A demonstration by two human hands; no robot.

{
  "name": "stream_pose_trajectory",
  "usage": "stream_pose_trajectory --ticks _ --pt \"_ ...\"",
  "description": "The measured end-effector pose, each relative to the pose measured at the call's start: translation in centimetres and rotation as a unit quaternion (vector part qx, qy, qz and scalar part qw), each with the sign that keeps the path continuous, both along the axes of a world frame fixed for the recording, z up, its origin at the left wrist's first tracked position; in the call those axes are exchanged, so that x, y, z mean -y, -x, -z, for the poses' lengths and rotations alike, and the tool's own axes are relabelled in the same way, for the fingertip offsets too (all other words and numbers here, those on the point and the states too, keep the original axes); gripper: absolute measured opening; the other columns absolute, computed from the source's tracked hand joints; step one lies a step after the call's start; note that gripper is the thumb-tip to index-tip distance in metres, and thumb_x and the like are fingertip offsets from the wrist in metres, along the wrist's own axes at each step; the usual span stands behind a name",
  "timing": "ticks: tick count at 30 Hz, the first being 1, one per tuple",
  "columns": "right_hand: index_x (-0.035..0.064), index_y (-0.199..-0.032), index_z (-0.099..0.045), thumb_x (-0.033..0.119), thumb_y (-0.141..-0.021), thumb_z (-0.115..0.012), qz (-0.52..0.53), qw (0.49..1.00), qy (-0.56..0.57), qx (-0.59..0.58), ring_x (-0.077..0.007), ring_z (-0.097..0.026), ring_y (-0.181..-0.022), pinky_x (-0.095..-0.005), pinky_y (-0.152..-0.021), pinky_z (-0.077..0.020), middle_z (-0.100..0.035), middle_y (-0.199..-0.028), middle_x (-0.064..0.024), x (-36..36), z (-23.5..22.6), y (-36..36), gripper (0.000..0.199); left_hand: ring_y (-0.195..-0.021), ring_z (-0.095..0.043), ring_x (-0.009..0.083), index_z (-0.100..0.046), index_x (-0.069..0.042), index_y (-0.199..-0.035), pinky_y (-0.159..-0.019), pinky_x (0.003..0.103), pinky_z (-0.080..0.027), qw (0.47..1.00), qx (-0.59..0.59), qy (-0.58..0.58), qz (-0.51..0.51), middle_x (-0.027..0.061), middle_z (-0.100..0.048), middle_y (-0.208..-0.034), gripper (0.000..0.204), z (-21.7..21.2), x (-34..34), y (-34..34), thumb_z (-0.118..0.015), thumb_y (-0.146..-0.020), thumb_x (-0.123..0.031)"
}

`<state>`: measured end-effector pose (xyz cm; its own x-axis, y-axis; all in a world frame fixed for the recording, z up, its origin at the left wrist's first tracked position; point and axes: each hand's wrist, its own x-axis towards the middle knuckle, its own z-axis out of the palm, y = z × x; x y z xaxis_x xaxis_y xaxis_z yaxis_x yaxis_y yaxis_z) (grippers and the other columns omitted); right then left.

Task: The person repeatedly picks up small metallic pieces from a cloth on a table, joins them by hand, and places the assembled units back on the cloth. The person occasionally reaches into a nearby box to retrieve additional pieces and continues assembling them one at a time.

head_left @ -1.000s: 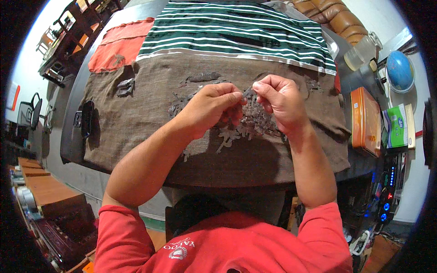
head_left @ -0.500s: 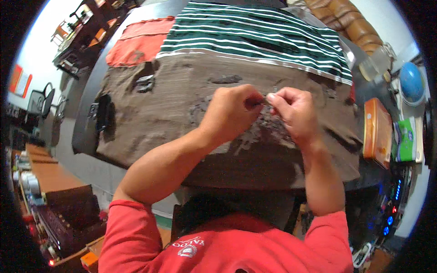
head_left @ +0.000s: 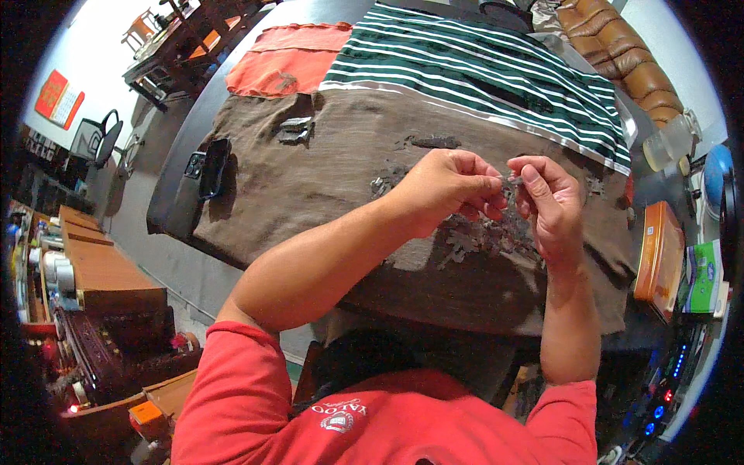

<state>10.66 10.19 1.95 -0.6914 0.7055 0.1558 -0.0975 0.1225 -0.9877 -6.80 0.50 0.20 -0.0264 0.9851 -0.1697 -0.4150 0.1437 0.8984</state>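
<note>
Am watching left hand (head_left: pixel 449 186) and right hand (head_left: pixel 550 205) pinching tiny dark flake (head_left: pixel 510 180) between closed fingertips, above brown fabric sheet (head_left: pixel 325 170) spread on table, flake pile (head_left: pixel 488 236) lying just below. Judging flake fragile: may be tearing or dropping into pile if pinch slips.

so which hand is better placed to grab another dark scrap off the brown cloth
Probably the right hand: it hangs directly above the dark scraps on the brown cloth, while the left hand sits further to their left.
</note>
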Motion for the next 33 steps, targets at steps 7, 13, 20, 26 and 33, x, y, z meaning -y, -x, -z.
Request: stream_pose_trajectory --ticks 7,13,20,26,33 --pt "0.0033 -0.102 -0.068 0.017 -0.095 -0.067 -0.024 0.998 -0.046 -0.030 -0.0032 -0.049 -0.063 -0.0191 -0.056 -0.0393 -0.063 -0.080 0.0021 -0.1 0.0 -0.1 0.015 -0.078 -0.070 0.0199 -0.062 -0.004 -0.102 -0.065 0.029 -0.052 0.998 0.059 0.013 0.027 0.0112 -0.071 -0.089 0.020 -0.1 0.1 0.3 -0.066 -0.094 -0.022" --pt "0.0030 -0.094 -0.064 0.019 -0.095 -0.068 0.000 0.999 -0.030 0.014 -0.0050 -0.050 -0.062 -0.0189 -0.056 -0.0390 -0.060 -0.077 0.0002 -1.2 0.8 -0.3 0.016 -0.079 -0.070 0.0205 -0.063 -0.003 -0.103 -0.066 0.030 -0.052 0.995 0.064 0.046 0.060 0.0118 -0.071 -0.090 0.023 -0.4 0.1 -0.1 -0.061 -0.098 -0.026" --pt "0.0046 -0.093 -0.066 0.022 -0.093 -0.070 -0.034 0.998 0.000 0.060 -0.0026 -0.048 -0.060 -0.0192 -0.053 -0.0381 -0.061 -0.075 0.0032 -1.7 0.5 -0.4 0.018 -0.073 -0.067 0.0166 -0.064 -0.003 -0.102 -0.064 0.029 -0.054 0.998 0.014 0.041 0.045 0.0088 -0.070 -0.085 0.022 -0.1 0.1 0.0 -0.063 -0.096 -0.024" --pt "0.0032 -0.092 -0.065 0.010 -0.092 -0.066 -0.086 0.977 -0.113 0.160 -0.0060 -0.053 -0.069 -0.0216 -0.063 -0.0437 -0.061 -0.076 0.0022 -1.8 -0.1 -1.0 0.007 -0.065 -0.062 0.0111 -0.069 0.000 -0.093 -0.059 0.026 -0.051 0.980 -0.196 -0.022 0.011 0.0064 -0.068 -0.075 0.021 0.1 0.0 -0.3 -0.063 -0.095 -0.020" --pt "0.0044 -0.093 -0.063 0.009 -0.095 -0.062 0.021 0.963 -0.197 0.184 -0.0049 -0.050 -0.066 -0.0207 -0.059 -0.0407 -0.061 -0.080 0.0012 -2.6 -1.6 -1.8 0.005 -0.062 -0.064 0.0180 -0.069 0.001 -0.085 -0.059 0.033 -0.051 0.921 -0.339 -0.109 -0.162 0.0126 -0.068 -0.069 0.023 -1.0 0.1 1.1 -0.065 -0.089 -0.021"
